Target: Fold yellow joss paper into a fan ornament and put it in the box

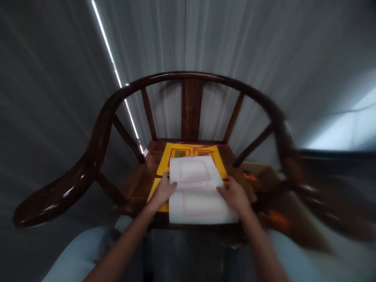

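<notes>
A white sheet of paper [196,196], with faint reddish frames showing on it, lies above the chair seat between my hands. At its left edge my left hand [164,190] is closed, thumb on top and fingers underneath. On the opposite edge my right hand [235,192] grips in the same way, its thumb on the paper. Whether this is one sheet or a few I cannot tell. Below and behind it, yellow paper [163,167] with red-framed panels rests on the seat, partly covered by the white sheet.
The seat belongs to a dark wooden chair [192,109] with a curved rail and armrests. A cardboard box [261,170] holding orange items stands at the lower right. Grey pleated curtain or wall [164,43] rises behind, with a thin bright gap [110,55] at left.
</notes>
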Tool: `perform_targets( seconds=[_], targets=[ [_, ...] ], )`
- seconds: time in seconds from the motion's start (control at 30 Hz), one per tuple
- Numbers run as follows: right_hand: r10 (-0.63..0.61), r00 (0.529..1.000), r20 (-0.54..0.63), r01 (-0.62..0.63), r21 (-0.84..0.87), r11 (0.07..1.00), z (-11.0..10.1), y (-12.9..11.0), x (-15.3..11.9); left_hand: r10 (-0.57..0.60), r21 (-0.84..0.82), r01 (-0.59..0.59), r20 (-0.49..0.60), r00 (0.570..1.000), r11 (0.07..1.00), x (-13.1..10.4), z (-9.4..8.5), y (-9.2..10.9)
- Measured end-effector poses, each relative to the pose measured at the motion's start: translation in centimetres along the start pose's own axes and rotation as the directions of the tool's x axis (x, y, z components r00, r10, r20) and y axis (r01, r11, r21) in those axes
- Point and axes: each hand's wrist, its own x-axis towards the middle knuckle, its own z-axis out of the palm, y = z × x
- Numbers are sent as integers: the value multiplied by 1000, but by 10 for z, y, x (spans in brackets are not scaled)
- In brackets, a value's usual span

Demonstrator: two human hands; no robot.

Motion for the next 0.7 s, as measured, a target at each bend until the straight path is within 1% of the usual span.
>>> perform_targets(
  seconds=[0.07, 0.13, 0.17, 0.23, 0.3, 0.37, 0.43, 0.5, 0.57, 0.6, 0.63, 0.7],
  targets=[
    [-2, 1000, -2, 2, 16, 1000, 0, 1, 1, 54, 11, -54, 14, 998, 998, -2, -2, 1],
    [-11, 1000, -18, 12, 58, 998, -1, 2, 2, 90, -39, -88, 46, 995, 995, -6, -6, 2],
    [-16, 999, -32, 19, 84, 996, -2, 3, 3, 91, -72, -86, 59, 994, 994, -8, -7, 1],
    [-14, 998, -68, 23, 142, 990, -5, 3, 3, 63, -137, -50, 87, 994, 989, -13, -10, -1],
    [-1, 993, -117, 24, 193, 981, -8, 3, 3, 7, -199, 24, 155, 988, 980, -19, -11, -5],
    [9, 986, -164, 28, 225, 974, -9, 3, 3, -53, -239, 118, 261, 964, 964, -25, -9, -9],
    [12, 980, -197, 42, 271, 962, -8, 4, 3, -86, -246, 176, 340, 937, 953, -29, -8, -10],
    [37, 981, -192, 38, 374, 926, -8, 5, 4, -82, -268, 179, 336, 938, 947, -28, -9, -7],
    [93, 985, -143, 0, 547, 837, -12, 5, 1, -71, -314, 156, 265, 962, 937, -26, -11, -2],
    [126, 987, -103, -29, 646, 763, -15, 4, -2, -71, -339, 146, 223, 972, 929, -24, -13, 1],
    [158, 986, -60, -62, 742, 668, -20, 3, -6, -75, -363, 141, 189, 979, 921, -23, -14, 4],
    [192, 981, 36, -118, 891, 439, -31, -2, -19, -94, -397, 150, 158, 983, 906, -23, -17, 10]
  ],
)
